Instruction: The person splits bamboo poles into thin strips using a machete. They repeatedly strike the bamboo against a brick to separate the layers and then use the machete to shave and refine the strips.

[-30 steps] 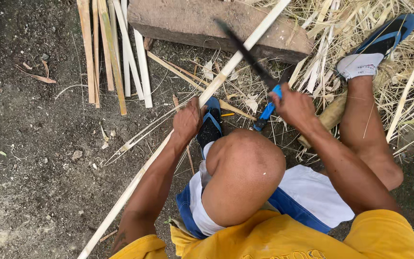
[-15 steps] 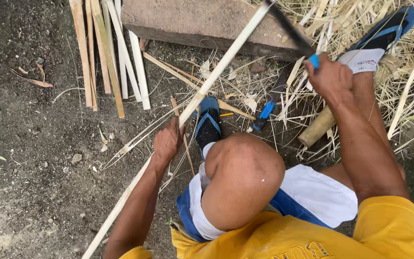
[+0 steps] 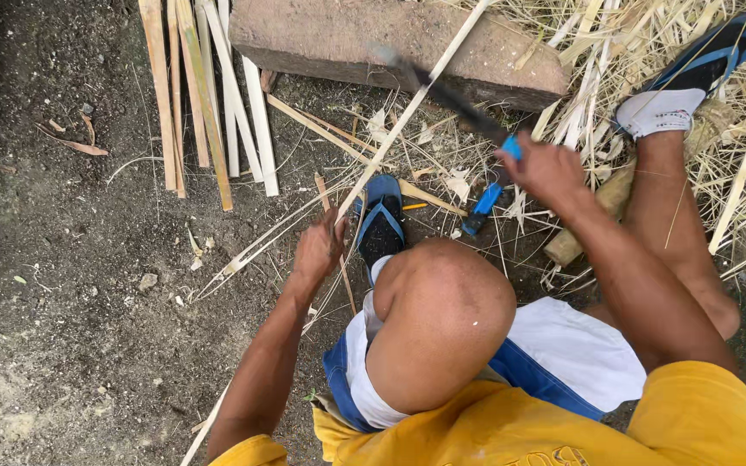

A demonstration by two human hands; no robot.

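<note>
Two closed grips: left hand (image 3: 319,248) around bamboo strip (image 3: 407,110), right hand (image 3: 547,171) around knife (image 3: 459,99).

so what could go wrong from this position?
1. The knife in the right hand is over the bamboo strip; a glancing stroke could run down it toward the left hand gripping lower.
2. The sandalled foot sits beside the strip, close to a slip.
3. The strip only rests on the block and may shift.

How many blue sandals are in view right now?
2: one sandal on the dirt by the left hand, the other sandal on the outstretched foot at top right. None seem hidden.
</note>
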